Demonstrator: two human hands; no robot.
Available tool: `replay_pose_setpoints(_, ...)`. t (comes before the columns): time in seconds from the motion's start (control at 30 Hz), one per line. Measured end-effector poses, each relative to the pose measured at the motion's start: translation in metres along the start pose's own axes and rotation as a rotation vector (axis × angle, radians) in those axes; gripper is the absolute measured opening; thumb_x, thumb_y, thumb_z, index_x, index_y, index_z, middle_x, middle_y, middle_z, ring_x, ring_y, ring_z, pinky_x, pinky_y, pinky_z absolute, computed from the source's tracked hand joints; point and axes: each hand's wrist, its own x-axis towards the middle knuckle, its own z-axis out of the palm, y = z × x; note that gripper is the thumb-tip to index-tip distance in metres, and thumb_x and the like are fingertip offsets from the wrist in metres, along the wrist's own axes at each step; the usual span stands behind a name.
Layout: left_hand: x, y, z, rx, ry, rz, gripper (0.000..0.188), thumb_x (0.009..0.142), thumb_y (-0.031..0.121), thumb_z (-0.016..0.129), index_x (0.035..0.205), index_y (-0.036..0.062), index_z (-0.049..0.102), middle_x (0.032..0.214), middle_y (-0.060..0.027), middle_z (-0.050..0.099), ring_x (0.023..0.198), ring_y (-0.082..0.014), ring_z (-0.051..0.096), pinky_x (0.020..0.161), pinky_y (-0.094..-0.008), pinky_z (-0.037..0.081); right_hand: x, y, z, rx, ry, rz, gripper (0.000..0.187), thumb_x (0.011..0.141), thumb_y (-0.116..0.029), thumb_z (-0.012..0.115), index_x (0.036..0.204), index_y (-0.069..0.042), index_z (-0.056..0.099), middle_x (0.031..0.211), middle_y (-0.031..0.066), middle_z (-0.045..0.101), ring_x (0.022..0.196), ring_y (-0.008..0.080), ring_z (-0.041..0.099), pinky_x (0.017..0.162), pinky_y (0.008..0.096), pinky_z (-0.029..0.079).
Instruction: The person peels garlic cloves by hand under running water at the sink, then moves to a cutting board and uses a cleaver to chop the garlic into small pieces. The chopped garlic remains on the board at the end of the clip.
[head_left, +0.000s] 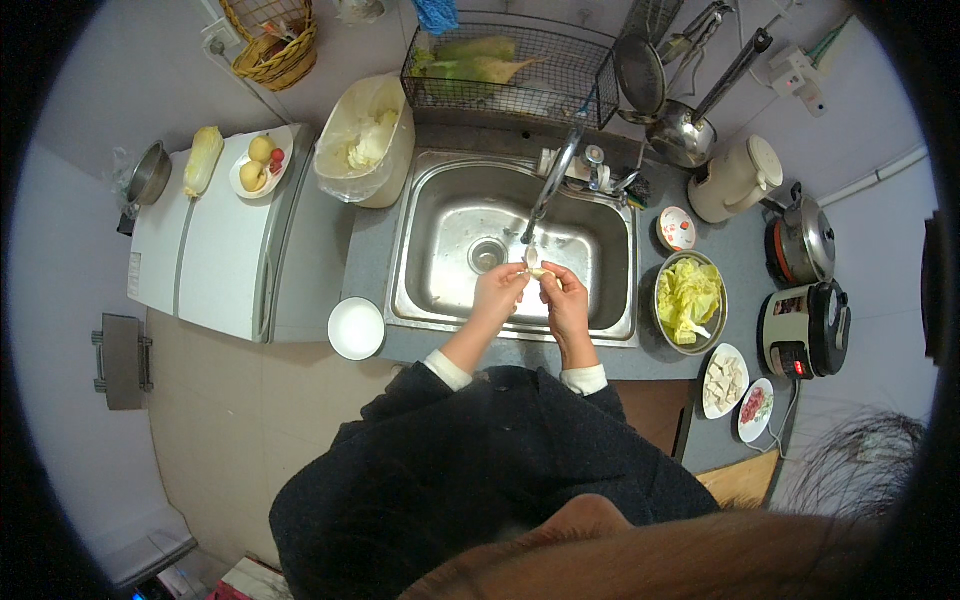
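Note:
Both my hands meet over the front part of the steel sink (425, 250), just below the end of the faucet (548, 190). Between my fingertips is a small pale piece (541, 272), perhaps a garlic clove; it is too small to be sure. My left hand (497, 292) pinches it from the left, and my right hand (566, 300) from the right. Whether water runs from the spout is hard to tell. A white bowl (356, 328) stands on the counter left of the sink's front corner. To the right, a metal bowl holds yellow-green cabbage leaves (688, 300).
A lined bin (396, 165) with scraps stands left of the sink. A wire basket (510, 70) with vegetables hangs behind. Plates of tofu cubes (725, 381) and chopped meat (754, 408), a rice cooker (795, 330), a pot (803, 240) and a jug (732, 180) line the right.

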Motion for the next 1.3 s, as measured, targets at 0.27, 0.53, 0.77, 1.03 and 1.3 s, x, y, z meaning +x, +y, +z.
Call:
replay_pose_setpoints(0.27,-0.006,0.006,0.002,-0.196,-0.017,-0.106,0.013,0.084,0.012,0.062,0.091,0.0022,0.062,0.067,0.0019,0.052,0.052,-0.0036,0.044,0.042,-0.0167,0.031,-0.003,0.002,-0.001,0.140,-0.076,0.013,0.024,0.084,-0.006,0.060,0.106,0.004,0.056,0.086,0.0061,0.060,0.065,0.0091,0.049,0.060,0.0212,0.041)
replay_pose_setpoints(0.53,-0.009,0.006,0.005,-0.106,0.053,-0.207,0.013,0.087,0.015,0.057,0.093,0.0039,0.060,0.071,0.0004,0.053,0.055,-0.0048,0.045,0.040,-0.0160,0.029,-0.007,-0.002,0.004,0.269,-0.132,0.052,0.025,0.088,-0.011,0.055,0.110,0.003,0.054,0.090,0.0069,0.060,0.070,0.0107,0.051,0.062,0.0213,0.043)
replay_pose_setpoints(0.77,-0.001,-0.002,0.000,-0.471,-0.160,-0.333,0.015,0.089,0.015,0.052,0.099,0.0041,0.053,0.078,0.0001,0.051,0.066,-0.0075,0.052,0.040,-0.0168,0.030,-0.006,-0.007,0.007,0.284,-0.108,0.146,0.025,0.091,-0.013,0.050,0.111,0.001,0.055,0.086,0.0046,0.059,0.071,0.0090,0.052,0.058,0.0205,0.043)
replay_pose_setpoints(1.03,-0.004,0.004,0.000,-0.426,-0.397,-0.300,0.010,0.090,0.016,0.050,0.093,0.0060,0.053,0.075,0.0014,0.050,0.063,-0.0034,0.048,0.040,-0.0160,0.026,0.006,0.003,-0.004,0.242,-0.083,0.160,0.030,0.095,-0.022,0.044,0.109,0.000,0.057,0.082,0.0041,0.059,0.066,0.0100,0.051,0.057,0.0207,0.041)
replay_pose_setpoints(1.3,0.026,-0.007,-0.019,-0.337,0.128,-0.234,0.017,0.084,0.013,0.055,0.099,0.0052,0.052,0.067,0.0008,0.043,0.053,-0.0066,0.043,0.040,-0.0172,0.032,0.013,0.006,-0.028,0.695,-0.205,0.368,0.039,0.095,-0.034,0.041,0.120,-0.005,0.048,0.094,0.0051,0.056,0.071,0.0130,0.050,0.057,0.0227,0.042)
